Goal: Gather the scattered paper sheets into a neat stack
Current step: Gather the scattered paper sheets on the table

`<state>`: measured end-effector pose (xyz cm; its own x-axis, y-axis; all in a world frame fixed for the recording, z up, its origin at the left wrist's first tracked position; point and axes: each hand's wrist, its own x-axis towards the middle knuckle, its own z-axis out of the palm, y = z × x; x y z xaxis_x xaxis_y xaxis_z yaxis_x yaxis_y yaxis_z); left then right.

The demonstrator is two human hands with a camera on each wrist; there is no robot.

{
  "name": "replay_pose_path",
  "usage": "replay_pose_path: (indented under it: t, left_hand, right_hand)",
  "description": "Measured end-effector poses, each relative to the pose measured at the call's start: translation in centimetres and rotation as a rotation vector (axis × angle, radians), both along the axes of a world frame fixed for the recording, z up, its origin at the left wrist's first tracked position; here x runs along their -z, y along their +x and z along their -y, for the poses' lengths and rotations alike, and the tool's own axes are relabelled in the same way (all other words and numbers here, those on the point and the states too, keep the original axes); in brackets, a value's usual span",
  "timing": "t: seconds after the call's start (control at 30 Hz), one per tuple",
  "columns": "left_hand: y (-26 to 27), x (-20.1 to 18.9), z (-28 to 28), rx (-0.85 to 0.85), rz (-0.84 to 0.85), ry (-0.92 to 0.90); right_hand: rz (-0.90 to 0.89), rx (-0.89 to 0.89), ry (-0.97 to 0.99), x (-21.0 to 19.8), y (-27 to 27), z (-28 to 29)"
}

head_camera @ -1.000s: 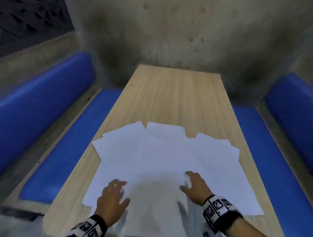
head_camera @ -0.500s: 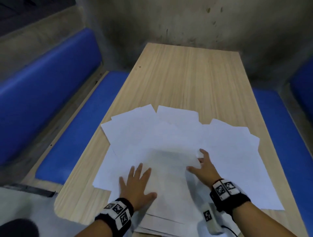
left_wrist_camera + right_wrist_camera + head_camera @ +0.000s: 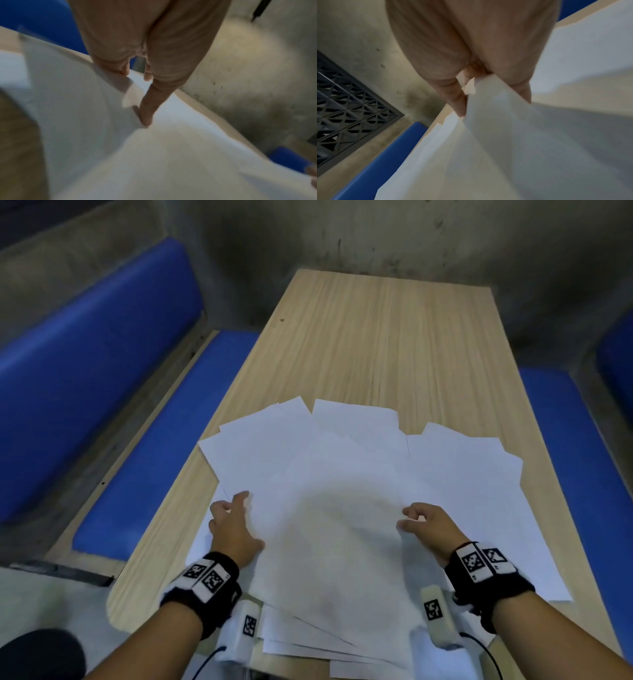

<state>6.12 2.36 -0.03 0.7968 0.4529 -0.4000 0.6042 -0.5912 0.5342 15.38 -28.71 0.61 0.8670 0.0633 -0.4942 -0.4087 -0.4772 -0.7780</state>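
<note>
Your left hand (image 3: 233,529) and right hand (image 3: 428,523) each pinch the top sheet (image 3: 329,525) (still fanned); next, square it over the pile.

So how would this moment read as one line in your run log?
phase: gathering | left hand: pinching top sheet | right hand: pinching same sheet | other sheets: fanned on table

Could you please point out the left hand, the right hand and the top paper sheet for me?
left hand (image 3: 233,529): head view, back of the hand.
right hand (image 3: 433,523): head view, back of the hand.
top paper sheet (image 3: 335,542): head view, its middle.
</note>
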Motion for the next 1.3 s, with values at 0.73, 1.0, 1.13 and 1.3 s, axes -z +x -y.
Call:
replay_pose_path:
  t: [0.73, 1.0, 1.13, 1.3]
  left_hand:
    - [5.9, 1.9, 2.8, 0.058, 0.006, 0.077]
    - [6.5, -0.2, 4.8, 0.073, -0.051, -0.499]
    - [6.1, 0.1, 4.8, 0.101, 0.011, -0.507]
    - [4.3, 0.2, 0.6, -0.14, 0.093, -0.74]
  right_hand:
    - [-0.166, 0.142, -0.011, 3.1, -0.8, -0.3]
    - [-0.174, 0.135, 0.102, 3.0, -1.5, -0.7]
    - [-0.13, 0.111, 0.212, 2.0, -2.1, -1.1]
    - [0.045, 0.324, 0.217, 2.6, -2.6, 1.2]
